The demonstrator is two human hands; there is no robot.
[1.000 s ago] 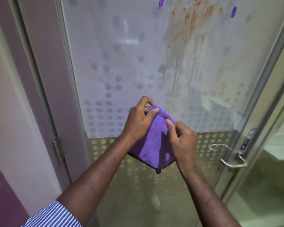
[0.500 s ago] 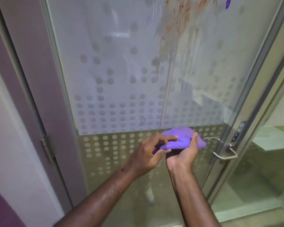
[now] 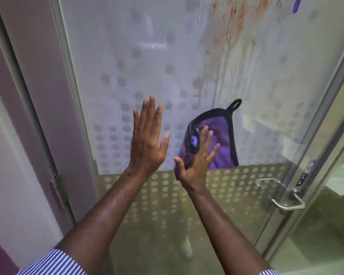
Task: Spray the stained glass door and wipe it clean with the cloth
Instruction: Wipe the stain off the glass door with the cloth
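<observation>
Right hand (image 3: 195, 165) fingers spread flat on plush purple cloth (image 3: 220, 143); left hand (image 3: 147, 141) splayed, empty.

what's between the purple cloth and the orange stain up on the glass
Nothing solid. In the head view the purple cloth, pressed flat by the right hand, sits below the orange stain; between them is only frosted dotted glass with thin drip streaks.
</observation>
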